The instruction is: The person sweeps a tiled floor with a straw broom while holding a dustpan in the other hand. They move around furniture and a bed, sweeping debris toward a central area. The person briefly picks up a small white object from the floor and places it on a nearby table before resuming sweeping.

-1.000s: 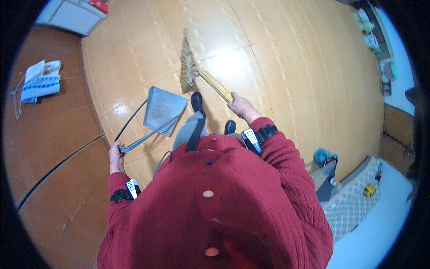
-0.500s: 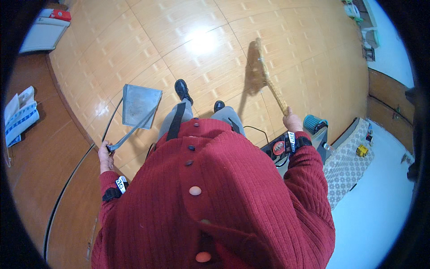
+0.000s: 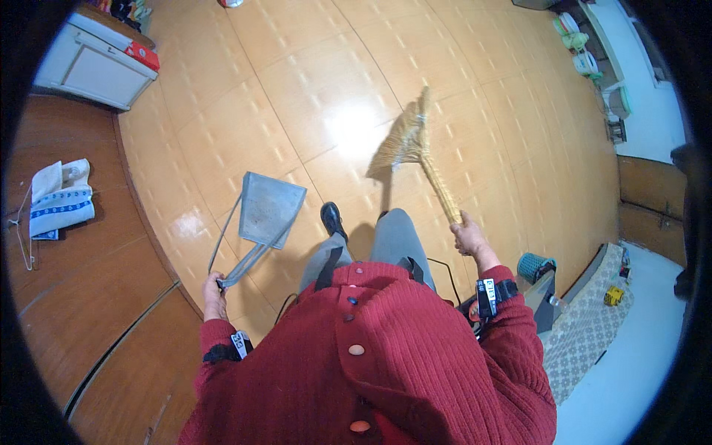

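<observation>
My left hand (image 3: pixel 213 297) is closed round the end of the handle of a grey metal dustpan (image 3: pixel 271 208). The pan hangs out ahead of that hand, left of my black shoe (image 3: pixel 333 219). A straw broom (image 3: pixel 439 185) is in my right hand (image 3: pixel 469 234), whose fingers wrap round its pale handle. The broom points away from me, and its fanned bristle head spreads to the left above the tiled floor (image 3: pixel 311 81). Whether the bristles touch the floor I cannot tell.
Brown wooden doors (image 3: pixel 81 297) line the left, with a towel on a hanger (image 3: pixel 63 199) there. A white cabinet (image 3: pixel 93 63) stands far left. At right are a teal basket (image 3: pixel 535 267) and a patterned cloth (image 3: pixel 586 326) with a yellow item (image 3: pixel 613 296). Shelves (image 3: pixel 593 44) stand far right.
The view has shifted, bringing more of the cabinet and floor ahead into sight. The broom has turned so its bristle fan shows broadside. One leg has stepped forward. Both hands keep their hold.
</observation>
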The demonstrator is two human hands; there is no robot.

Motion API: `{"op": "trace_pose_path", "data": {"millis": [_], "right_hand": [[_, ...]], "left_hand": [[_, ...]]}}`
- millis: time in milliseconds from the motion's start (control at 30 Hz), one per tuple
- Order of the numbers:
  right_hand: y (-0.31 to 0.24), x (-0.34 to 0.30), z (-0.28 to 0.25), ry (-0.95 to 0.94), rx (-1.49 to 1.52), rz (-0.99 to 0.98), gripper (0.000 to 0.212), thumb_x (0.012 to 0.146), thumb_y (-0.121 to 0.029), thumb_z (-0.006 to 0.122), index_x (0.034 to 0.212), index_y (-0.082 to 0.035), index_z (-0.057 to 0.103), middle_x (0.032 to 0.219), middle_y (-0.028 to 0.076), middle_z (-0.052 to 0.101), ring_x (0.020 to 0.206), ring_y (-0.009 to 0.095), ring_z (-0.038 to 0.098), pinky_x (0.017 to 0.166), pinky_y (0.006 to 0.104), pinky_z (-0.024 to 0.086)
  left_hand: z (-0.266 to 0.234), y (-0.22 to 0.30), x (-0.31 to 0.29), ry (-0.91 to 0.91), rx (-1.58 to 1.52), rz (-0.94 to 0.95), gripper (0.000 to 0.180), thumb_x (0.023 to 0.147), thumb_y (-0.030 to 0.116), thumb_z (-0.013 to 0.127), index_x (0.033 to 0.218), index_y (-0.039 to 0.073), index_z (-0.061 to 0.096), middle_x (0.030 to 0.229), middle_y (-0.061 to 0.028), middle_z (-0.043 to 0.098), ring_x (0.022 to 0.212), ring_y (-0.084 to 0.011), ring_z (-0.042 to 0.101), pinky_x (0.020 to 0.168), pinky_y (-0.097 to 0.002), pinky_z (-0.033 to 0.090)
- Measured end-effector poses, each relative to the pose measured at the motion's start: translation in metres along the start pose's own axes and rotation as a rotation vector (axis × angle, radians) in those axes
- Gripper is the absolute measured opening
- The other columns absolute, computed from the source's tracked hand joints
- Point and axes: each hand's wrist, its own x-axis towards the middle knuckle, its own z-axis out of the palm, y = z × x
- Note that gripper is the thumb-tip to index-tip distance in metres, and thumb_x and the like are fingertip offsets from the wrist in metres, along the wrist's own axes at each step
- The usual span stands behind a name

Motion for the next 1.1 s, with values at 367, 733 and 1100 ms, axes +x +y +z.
{"op": "trace_pose_path", "data": {"millis": [367, 733, 1100], "right_hand": [[-0.241, 0.097, 0.105, -0.279, -0.217, -0.553, 0.046, 0.077, -0.023, 0.05, 0.119, -0.007, 0.04, 0.072, 0.013, 0.056, 0.048, 0.021, 0.054, 0.04, 0.0333, 0.044], [-0.329, 0.204, 0.056, -0.081, -0.843, -0.504, 0.035, 0.082, -0.026, 0.04, 0.108, -0.007, 0.053, 0.101, 0.016, 0.059, 0.096, 0.029, 0.056, 0.082, 0.0402, 0.044], [-0.119, 0.242, -0.184, 0.01, -0.512, -0.058, 0.051, 0.083, -0.039, 0.037, 0.124, -0.009, 0.04, 0.118, 0.019, 0.049, 0.109, 0.033, 0.047, 0.091, 0.0401, 0.037]], "left_hand": [[0.034, 0.034, -0.037, 0.124, -0.004, 0.013, 0.007, 0.062, 0.015, 0.057, 0.06, 0.01, 0.052, 0.054, 0.0002, 0.047, 0.048, -0.011, 0.046, 0.042, -0.0241, 0.036], [0.078, 0.071, -0.082, 0.263, -0.076, -0.088, 0.019, 0.065, 0.017, 0.057, 0.08, 0.007, 0.053, 0.075, -0.0063, 0.056, 0.076, -0.018, 0.055, 0.062, -0.0381, 0.044], [0.142, 0.133, -0.092, 0.226, -0.028, -0.098, 0.024, 0.065, 0.025, 0.057, 0.084, 0.012, 0.05, 0.077, -0.0065, 0.054, 0.073, -0.0198, 0.053, 0.062, -0.0383, 0.043]]}}
